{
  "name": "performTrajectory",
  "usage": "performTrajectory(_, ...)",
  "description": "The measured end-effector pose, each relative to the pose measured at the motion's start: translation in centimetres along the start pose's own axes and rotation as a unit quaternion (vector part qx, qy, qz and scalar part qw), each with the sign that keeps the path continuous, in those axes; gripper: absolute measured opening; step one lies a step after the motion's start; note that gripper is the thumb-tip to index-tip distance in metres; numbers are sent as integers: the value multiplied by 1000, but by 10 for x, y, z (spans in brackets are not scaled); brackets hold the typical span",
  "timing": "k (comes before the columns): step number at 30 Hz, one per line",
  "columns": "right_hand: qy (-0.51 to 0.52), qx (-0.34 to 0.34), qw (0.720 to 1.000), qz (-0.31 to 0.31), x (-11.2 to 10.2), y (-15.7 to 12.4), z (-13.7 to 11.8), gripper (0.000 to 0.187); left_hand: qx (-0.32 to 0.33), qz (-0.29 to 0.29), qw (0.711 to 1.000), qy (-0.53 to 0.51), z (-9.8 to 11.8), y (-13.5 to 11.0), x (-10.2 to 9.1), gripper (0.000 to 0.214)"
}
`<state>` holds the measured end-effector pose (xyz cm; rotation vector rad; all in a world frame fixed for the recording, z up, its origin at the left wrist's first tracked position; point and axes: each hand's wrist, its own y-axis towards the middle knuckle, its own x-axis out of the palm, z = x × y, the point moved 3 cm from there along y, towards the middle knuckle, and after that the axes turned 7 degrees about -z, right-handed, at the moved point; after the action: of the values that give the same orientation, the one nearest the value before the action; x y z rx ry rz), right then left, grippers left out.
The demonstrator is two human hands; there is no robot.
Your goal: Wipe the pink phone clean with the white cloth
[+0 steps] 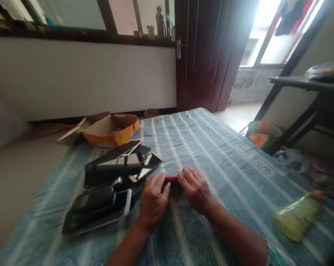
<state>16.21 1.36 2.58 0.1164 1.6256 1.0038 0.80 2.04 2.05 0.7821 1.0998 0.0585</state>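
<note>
A slim magenta object [171,178] shows as a narrow bar between my hands, low over the striped bedcover [194,155]. Its kind cannot be made out, since fingers cover both ends. My left hand [155,197] grips the left end with thumb and fingers, while my right hand [195,189] closes on the right end. Just beyond the left hand lies a smartphone [147,168] with a dark glossy screen and gold edge. Nearer, a white-edged tablet-like device [128,201] lies partly under black items [92,203].
An opened orange cardboard box [118,136] sits at the bed's far left, behind piled dark devices [114,164]. To the right lies a yellowish transparent bottle or pouch [298,218]. A dark door [202,55] stands beyond the bed, and a shelf [307,82] at the right.
</note>
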Motion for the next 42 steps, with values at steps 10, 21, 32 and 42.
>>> performTrajectory(10,-6,-21,999,-22,14,17,-26,25,-9,-2,995,-103,-11,3,0,23)
performTrajectory(21,43,-47,998,1,19,17,-31,27,-13,9,997,-71,-22,-4,8,28)
performTrajectory(32,34,-7,999,41,2,-15,3,28,-6,12,997,-75,-15,0,6,22)
performTrajectory(42,38,-39,998,28,21,15,-39,25,1,24,996,-83,-20,-1,7,24)
